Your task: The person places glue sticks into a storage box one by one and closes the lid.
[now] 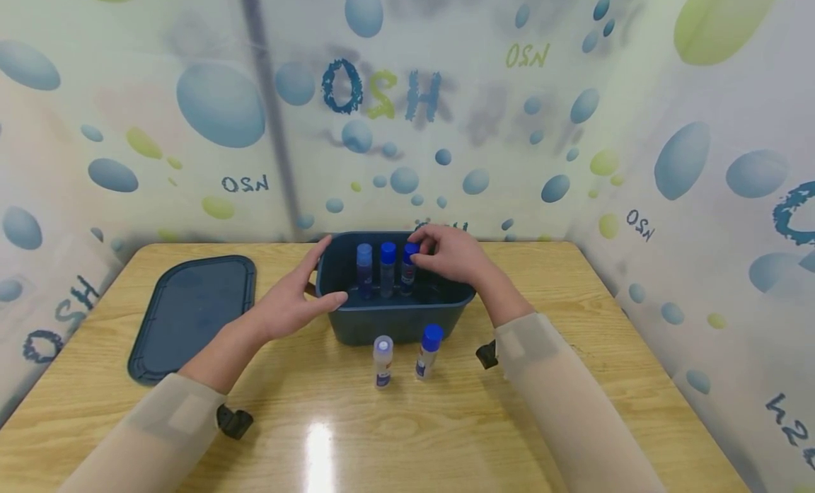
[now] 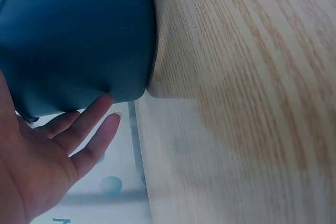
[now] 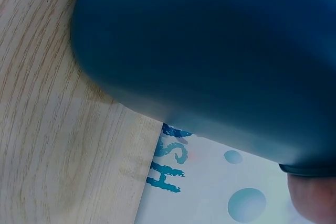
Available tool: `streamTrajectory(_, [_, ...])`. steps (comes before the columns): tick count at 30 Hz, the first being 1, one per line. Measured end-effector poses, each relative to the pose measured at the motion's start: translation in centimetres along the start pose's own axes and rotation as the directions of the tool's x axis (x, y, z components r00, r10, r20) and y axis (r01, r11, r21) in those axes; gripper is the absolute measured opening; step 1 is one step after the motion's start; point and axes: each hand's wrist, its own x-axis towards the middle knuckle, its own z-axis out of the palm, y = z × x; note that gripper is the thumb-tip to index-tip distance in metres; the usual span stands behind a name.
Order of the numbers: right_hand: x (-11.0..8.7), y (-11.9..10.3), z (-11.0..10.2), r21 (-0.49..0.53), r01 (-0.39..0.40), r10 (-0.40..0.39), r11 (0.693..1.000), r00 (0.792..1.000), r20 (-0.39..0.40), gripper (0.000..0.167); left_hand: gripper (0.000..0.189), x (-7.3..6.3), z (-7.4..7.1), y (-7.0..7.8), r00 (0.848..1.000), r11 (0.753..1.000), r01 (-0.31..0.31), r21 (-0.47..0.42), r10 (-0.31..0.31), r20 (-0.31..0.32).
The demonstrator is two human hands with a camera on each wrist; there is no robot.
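A dark blue plastic bin (image 1: 395,325) stands on the table, with three glue sticks with blue caps upright inside: a left one (image 1: 364,267), a middle one (image 1: 387,267) and a right one (image 1: 407,275). My right hand (image 1: 451,252) reaches over the bin's rim and pinches the right glue stick by its cap. Spread along the bin's left end, my left hand (image 1: 294,298) touches it with fairly straight fingers, its thumb over the front rim. In the left wrist view, the fingers (image 2: 86,124) lie against the bin wall (image 2: 79,40). The bin hides most of the right hand in the right wrist view.
In front of the bin stand two more glue sticks, one with a pale, see-through top (image 1: 383,362) and one with a blue cap (image 1: 428,351). A dark blue lid (image 1: 197,312) lies flat at the left. Patterned curtains (image 1: 407,125) enclose the wooden table (image 1: 305,408).
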Motion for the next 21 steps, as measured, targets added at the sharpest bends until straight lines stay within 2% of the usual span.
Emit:
streamTrajectory(7, [-0.08, 0.03, 0.14, 0.044, 0.010, -0.009, 0.999, 1.000, -0.017, 0.036, 0.103, -0.16, 0.01, -0.07, 1.000, 1.000, 0.001, 0.001, -0.001, -0.004])
streamTrajectory(10, [-0.14, 0.24, 0.17, 0.098, 0.017, -0.014, 0.995, 0.999, -0.039, 0.035, 0.103, -0.19, -0.01, -0.04, 1.000, 1.000, -0.003, -0.002, 0.003, -0.002])
streamTrajectory(17, [-0.30, 0.70, -0.21, 0.249, 0.068, -0.038, 0.966, 0.992, -0.123, 0.031, 0.103, -0.12, 0.01, -0.08, 1.000, 1.000, -0.012, -0.010, 0.012, 0.005])
streamTrajectory(21, [-0.68, 0.62, -0.70, 0.288, 0.104, -0.064, 0.952, 0.987, -0.146, 0.029, 0.103, -0.06, 0.07, -0.20, 1.000, 1.000, -0.016, -0.010, 0.016, 0.004])
